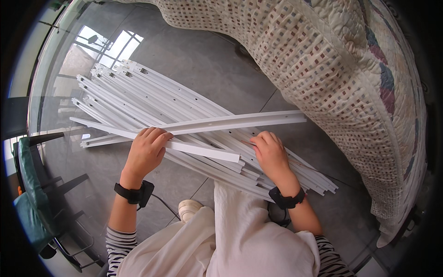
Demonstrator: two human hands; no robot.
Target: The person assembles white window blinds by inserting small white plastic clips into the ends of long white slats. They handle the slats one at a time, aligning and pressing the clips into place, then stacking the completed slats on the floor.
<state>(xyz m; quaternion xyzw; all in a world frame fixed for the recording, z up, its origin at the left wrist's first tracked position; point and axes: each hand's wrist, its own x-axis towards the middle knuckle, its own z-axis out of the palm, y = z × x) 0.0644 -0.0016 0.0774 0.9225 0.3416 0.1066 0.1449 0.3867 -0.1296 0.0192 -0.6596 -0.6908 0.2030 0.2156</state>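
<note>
in the head view, the pile of white rails (152, 101) lay slantwise on the grey floor (180, 51) before you. your left hand (146, 152) was clamped on a loose rail (203, 150), which sat across the near side of the pile. your right hand (269, 150), well apart from the left, was over the pile's right part with curled fingers; whether they pinched anything, i could not tell. a crossing rail (235, 121) lay over the pile, its right end near the patterned cover (332, 78) to the pile's right. the step in hand seemed to be singling out one rail; the next move probably called for a steady left grip, clear of the crossing rail.
</note>
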